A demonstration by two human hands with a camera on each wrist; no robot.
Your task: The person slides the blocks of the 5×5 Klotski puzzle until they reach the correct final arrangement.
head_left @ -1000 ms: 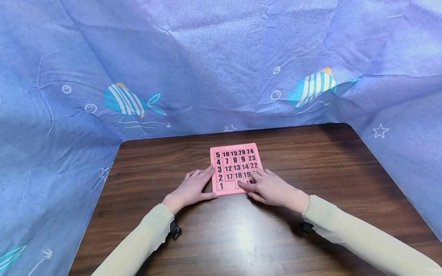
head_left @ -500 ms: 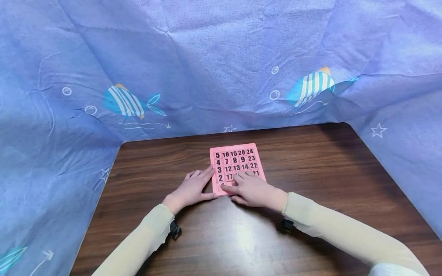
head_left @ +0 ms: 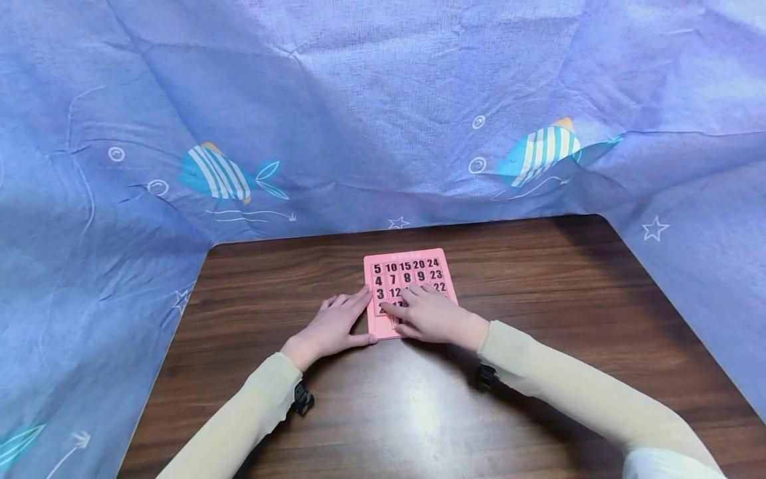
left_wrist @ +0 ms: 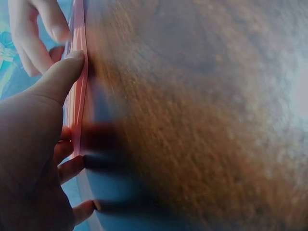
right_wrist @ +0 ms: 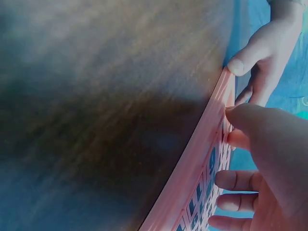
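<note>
A pink number slide puzzle (head_left: 402, 257) lies on the brown table, its tiles printed with black numerals. My left hand (head_left: 330, 327) rests at its left side, thumb at the near left corner and forefinger along the edge. With the forefinger, my right hand (head_left: 439, 317) touches the 2 tile (head_left: 380, 309) in the left column; its other fingers spread over the lower rows and hide several tiles. A bare slot shows below the 2. The right wrist view shows the right thumb (right_wrist: 240, 115) low over the puzzle frame (right_wrist: 185, 166). Neither hand grips a tile.
The wood-grain table (head_left: 538, 279) extends around the puzzle on all sides. A blue cloth (head_left: 371, 106) printed with striped fish hangs behind and at both sides. A black wrist camera (head_left: 303, 399) sits below the left sleeve, another camera (head_left: 487, 376) below the right.
My right hand has moved left across the puzzle's near rows, then slightly up to the 2. The 1 no longer shows in the near left slot, now bare. The left hand stays put.
</note>
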